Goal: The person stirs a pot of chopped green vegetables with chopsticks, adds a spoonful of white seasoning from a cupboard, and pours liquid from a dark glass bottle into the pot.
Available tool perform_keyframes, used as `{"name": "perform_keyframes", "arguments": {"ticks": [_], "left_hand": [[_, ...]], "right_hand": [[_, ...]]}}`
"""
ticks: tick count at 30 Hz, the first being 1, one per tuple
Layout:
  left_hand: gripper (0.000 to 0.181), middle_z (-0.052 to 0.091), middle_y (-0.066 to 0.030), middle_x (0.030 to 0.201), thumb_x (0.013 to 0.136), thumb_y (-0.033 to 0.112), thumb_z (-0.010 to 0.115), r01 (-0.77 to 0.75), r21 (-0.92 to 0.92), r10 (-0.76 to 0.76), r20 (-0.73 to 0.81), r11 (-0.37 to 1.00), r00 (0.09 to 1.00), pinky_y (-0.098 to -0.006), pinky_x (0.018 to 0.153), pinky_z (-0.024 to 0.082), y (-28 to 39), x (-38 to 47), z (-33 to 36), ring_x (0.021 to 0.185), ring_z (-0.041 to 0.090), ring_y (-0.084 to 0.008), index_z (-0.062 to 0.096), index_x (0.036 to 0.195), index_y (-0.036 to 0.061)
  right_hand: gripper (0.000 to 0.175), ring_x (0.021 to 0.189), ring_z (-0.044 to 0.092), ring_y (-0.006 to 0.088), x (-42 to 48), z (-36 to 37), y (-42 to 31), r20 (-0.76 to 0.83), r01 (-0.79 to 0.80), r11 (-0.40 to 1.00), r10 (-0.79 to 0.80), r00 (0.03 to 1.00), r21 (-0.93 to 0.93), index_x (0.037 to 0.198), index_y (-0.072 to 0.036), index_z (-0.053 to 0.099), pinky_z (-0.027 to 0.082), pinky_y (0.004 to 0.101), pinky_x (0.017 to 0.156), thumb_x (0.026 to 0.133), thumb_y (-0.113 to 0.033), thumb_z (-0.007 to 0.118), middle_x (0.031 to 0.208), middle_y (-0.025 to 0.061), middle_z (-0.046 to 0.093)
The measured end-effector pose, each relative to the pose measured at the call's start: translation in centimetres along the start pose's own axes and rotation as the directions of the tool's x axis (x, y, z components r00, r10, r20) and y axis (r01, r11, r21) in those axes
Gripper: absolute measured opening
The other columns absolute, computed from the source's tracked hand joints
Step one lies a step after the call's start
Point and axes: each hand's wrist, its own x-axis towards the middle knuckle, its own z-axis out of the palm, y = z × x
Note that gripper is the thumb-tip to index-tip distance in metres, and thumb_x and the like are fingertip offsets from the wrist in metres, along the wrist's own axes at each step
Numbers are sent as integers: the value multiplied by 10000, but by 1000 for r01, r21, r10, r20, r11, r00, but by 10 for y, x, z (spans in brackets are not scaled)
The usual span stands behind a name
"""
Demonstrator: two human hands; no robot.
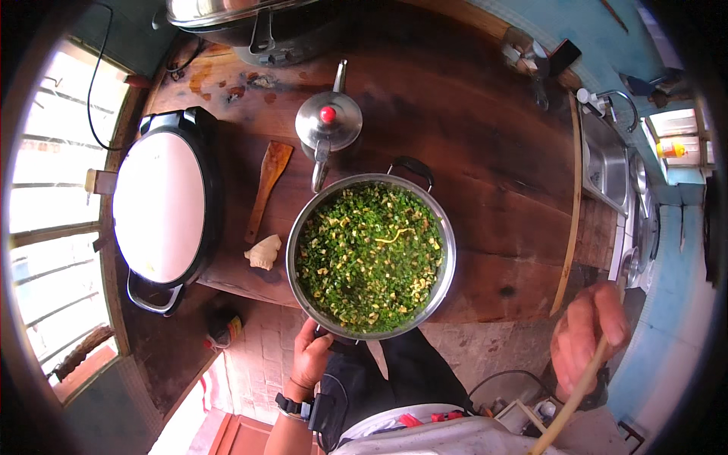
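A round steel pot [450,267] stands at the table's front edge. It holds a filling of finely chopped greens [364,267] mixed with small yellow and pale bits, and one yellow strand lies on top. My left hand [310,354] grips the pot's near handle, which the fingers partly cover. Off to the right, apart from the pot, my right hand [590,335] is closed round a long, thin wooden stick [574,395]. The stick slants down to the picture's lower edge, where its end is cut off.
Left of the pot lie a wooden spatula [270,185] and a piece of ginger root [264,252]. A lidded steel pot [328,122] stands behind. An electric griddle [162,207] is at far left, a lidded electric pan [284,42] at the back, a sink [604,162] at right.
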Motion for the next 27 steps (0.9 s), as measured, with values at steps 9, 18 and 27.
{"name": "perform_keyframes", "arguments": {"ticks": [9, 18, 27], "left_hand": [[406, 575, -94, 1105, 800, -30, 431, 13, -30, -11, 73, 999, 997, -317, 886, 448, 10, 3, 5, 1009, 554, -209, 482, 1203, -31], [341, 575, -67, 1065, 826, -18, 461, -18, 18, 18, 1, 1000, 1000, -264, 852, 437, 2, 3, 1, 969, 548, -165, 508, 1163, -18], [322, 579, -83, 1028, 813, -14, 456, 44, -45, -43, 33, 998, 999, -300, 791, 497, 4, 5, 5, 925, 570, -183, 512, 1129, -29]], "right_hand": [[101, 660, 627, 286, 19, -15, 15, -270, 10, 971, -77, 960, -240, 924, -25, 524, 540, 385, 559, 917, -118, 484, 931, 256, 571], [173, 845, 588, 145, 61, -64, 63, -278, -213, 235, -299, 913, -949, 996, 21, 598, 491, 246, 713, 850, 33, 507, 1054, 115, 578], [227, 903, 613, 257, 54, -65, 109, -103, -102, 29, -70, 992, -994, 970, -17, 623, 493, 314, 794, 765, 40, 545, 1037, 150, 584]]}}
